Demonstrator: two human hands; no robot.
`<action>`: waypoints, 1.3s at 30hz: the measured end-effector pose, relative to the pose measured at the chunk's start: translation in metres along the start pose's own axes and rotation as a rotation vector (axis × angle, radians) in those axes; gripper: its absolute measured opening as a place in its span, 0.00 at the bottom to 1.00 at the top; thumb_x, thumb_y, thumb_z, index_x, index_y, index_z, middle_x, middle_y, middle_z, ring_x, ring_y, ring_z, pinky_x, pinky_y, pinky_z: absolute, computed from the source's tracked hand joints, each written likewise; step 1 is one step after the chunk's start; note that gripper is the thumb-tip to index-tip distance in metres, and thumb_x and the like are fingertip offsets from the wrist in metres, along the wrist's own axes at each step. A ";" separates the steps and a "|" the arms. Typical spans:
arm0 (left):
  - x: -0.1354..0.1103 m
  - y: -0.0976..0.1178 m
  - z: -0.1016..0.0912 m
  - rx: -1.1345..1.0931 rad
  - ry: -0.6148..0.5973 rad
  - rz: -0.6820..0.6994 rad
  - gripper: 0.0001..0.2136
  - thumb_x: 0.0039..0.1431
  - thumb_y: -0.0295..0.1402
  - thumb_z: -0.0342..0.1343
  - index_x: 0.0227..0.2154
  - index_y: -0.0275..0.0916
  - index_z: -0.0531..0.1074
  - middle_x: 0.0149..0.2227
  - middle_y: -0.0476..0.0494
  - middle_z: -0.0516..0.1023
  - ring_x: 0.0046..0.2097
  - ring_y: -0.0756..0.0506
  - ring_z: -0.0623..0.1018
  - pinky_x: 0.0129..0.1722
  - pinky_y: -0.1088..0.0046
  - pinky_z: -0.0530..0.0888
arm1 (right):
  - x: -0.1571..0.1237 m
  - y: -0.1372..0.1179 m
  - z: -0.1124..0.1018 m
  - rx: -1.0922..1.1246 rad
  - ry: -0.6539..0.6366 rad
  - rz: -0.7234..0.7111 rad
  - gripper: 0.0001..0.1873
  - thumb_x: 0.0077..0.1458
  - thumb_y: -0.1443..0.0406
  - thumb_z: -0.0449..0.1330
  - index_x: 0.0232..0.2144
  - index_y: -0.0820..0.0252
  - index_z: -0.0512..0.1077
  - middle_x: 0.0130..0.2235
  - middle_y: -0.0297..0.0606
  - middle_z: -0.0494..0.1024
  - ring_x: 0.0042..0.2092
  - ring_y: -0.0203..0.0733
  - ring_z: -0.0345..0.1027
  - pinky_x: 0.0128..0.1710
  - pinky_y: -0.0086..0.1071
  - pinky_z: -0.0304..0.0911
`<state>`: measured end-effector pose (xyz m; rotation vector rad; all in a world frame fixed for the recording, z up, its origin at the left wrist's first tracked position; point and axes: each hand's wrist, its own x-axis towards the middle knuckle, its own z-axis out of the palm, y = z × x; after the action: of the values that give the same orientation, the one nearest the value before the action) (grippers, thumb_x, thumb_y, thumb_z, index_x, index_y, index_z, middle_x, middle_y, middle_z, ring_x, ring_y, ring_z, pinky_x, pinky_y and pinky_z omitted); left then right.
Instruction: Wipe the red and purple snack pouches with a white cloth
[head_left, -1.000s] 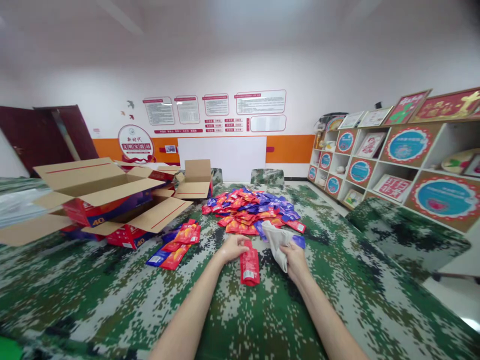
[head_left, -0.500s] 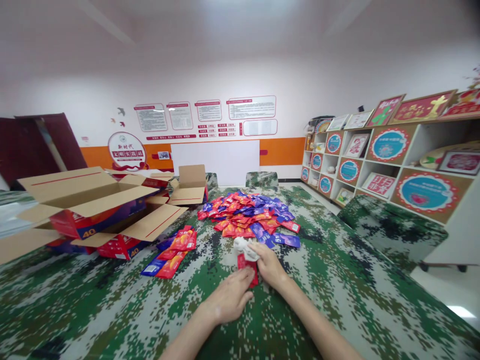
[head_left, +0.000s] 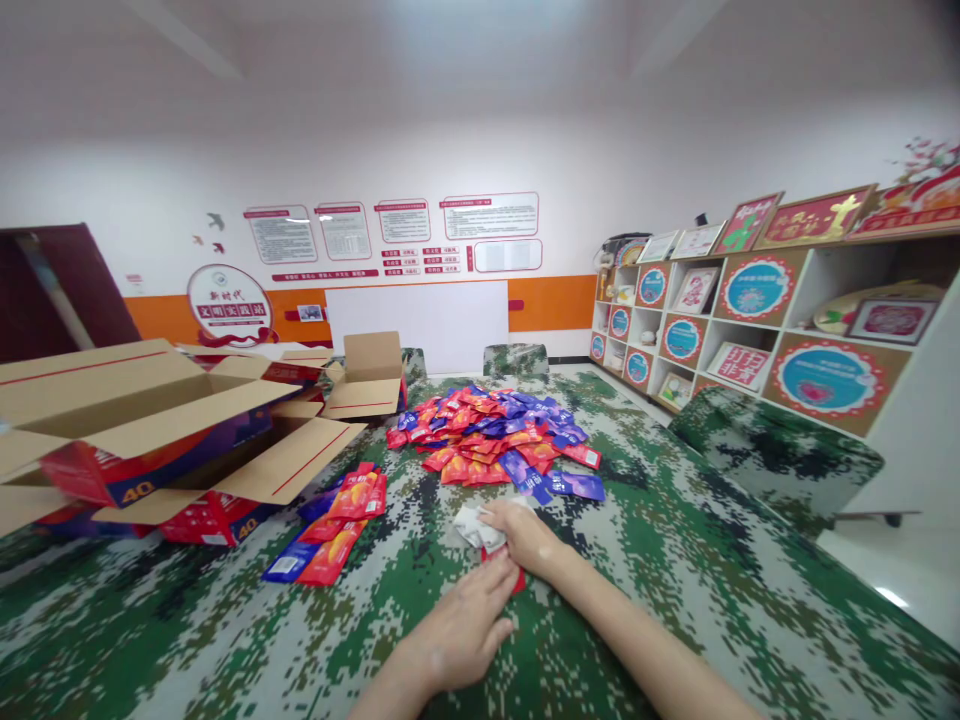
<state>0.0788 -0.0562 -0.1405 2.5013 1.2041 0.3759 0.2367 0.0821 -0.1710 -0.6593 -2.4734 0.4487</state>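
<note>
A small red packet (head_left: 519, 581) lies flat on the camouflage-patterned tablecloth (head_left: 645, 620) in front of me, mostly covered by my hands. My left hand (head_left: 471, 622) rests on its near part, fingers stretched out flat. A crumpled white cloth (head_left: 471, 526) is under the closed fingers of my right hand (head_left: 523, 538), pressed over the packet's far part. Beyond my hands spreads a large heap of red and purple packets (head_left: 480, 432). To the left, several more packets (head_left: 330, 540) lie overlapping in a smaller pile.
Opened cardboard boxes (head_left: 157, 440) stand stacked at the left, their flaps reaching over the table. Another open box (head_left: 367, 375) is farther back. Camouflage-covered chairs (head_left: 772, 455) stand at the right and far side. A shelf unit (head_left: 750, 290) with framed pictures lines the right wall.
My right hand has moved slightly nearer with the white cloth, which now looks flatter and covers more of the red packet. My left hand stays on the packet. The view has shifted a little.
</note>
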 end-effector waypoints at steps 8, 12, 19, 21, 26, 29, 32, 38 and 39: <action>-0.001 0.001 0.000 0.039 -0.008 0.014 0.26 0.62 0.38 0.45 0.62 0.44 0.48 0.64 0.44 0.51 0.64 0.43 0.53 0.62 0.62 0.53 | 0.033 0.014 -0.014 0.053 0.058 0.145 0.20 0.49 0.73 0.51 0.43 0.58 0.75 0.48 0.42 0.76 0.49 0.45 0.69 0.50 0.38 0.62; -0.002 0.004 0.001 0.059 0.006 0.013 0.25 0.62 0.38 0.45 0.62 0.44 0.48 0.63 0.43 0.53 0.63 0.42 0.55 0.61 0.61 0.54 | 0.008 -0.019 -0.027 0.088 0.139 0.047 0.24 0.52 0.74 0.47 0.48 0.57 0.71 0.52 0.42 0.73 0.52 0.43 0.66 0.53 0.40 0.59; -0.002 0.007 0.004 0.048 0.060 -0.061 0.19 0.61 0.39 0.46 0.54 0.42 0.61 0.54 0.39 0.68 0.54 0.39 0.67 0.56 0.60 0.63 | -0.059 -0.048 -0.009 0.002 0.038 -0.075 0.26 0.56 0.71 0.48 0.57 0.56 0.61 0.59 0.46 0.62 0.60 0.45 0.54 0.59 0.44 0.51; -0.002 0.006 0.003 0.035 0.052 -0.034 0.21 0.61 0.39 0.46 0.56 0.43 0.59 0.55 0.40 0.66 0.55 0.40 0.66 0.57 0.60 0.61 | -0.053 -0.038 -0.006 0.000 0.029 -0.083 0.24 0.55 0.69 0.51 0.55 0.56 0.64 0.58 0.47 0.64 0.59 0.46 0.56 0.58 0.44 0.52; -0.001 0.003 0.001 -0.002 0.017 0.000 0.26 0.62 0.38 0.45 0.62 0.46 0.48 0.64 0.44 0.51 0.63 0.42 0.55 0.61 0.60 0.55 | -0.008 -0.011 -0.014 0.028 0.044 -0.010 0.17 0.57 0.66 0.51 0.48 0.59 0.71 0.51 0.46 0.73 0.51 0.46 0.66 0.52 0.39 0.59; -0.001 0.001 0.002 -0.010 0.005 0.002 0.26 0.62 0.38 0.45 0.62 0.47 0.47 0.64 0.45 0.50 0.63 0.43 0.54 0.62 0.61 0.53 | 0.012 -0.001 -0.018 0.081 0.066 0.057 0.16 0.59 0.67 0.47 0.41 0.61 0.74 0.44 0.43 0.77 0.46 0.43 0.69 0.48 0.35 0.62; -0.002 0.002 0.003 -0.014 0.005 -0.014 0.26 0.61 0.37 0.47 0.62 0.47 0.49 0.64 0.46 0.52 0.63 0.43 0.55 0.62 0.61 0.53 | 0.018 0.007 -0.015 0.110 0.106 0.086 0.17 0.57 0.68 0.47 0.40 0.62 0.75 0.45 0.42 0.77 0.47 0.43 0.69 0.48 0.35 0.62; 0.013 0.014 -0.009 0.022 0.148 -0.088 0.31 0.51 0.39 0.58 0.58 0.45 0.57 0.58 0.42 0.60 0.56 0.40 0.63 0.57 0.63 0.61 | 0.009 0.017 -0.015 0.229 0.364 0.192 0.22 0.49 0.70 0.50 0.45 0.58 0.74 0.48 0.40 0.75 0.51 0.45 0.67 0.55 0.43 0.57; 0.018 0.016 -0.011 0.061 0.176 -0.106 0.33 0.48 0.41 0.59 0.58 0.45 0.57 0.57 0.41 0.61 0.55 0.38 0.63 0.56 0.60 0.62 | 0.006 0.015 -0.016 0.284 0.426 0.222 0.22 0.49 0.69 0.50 0.46 0.56 0.73 0.49 0.39 0.75 0.52 0.45 0.66 0.55 0.44 0.57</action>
<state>0.0969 -0.0496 -0.1225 2.4852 1.4288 0.5486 0.2474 0.1003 -0.1622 -0.8162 -1.9024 0.6544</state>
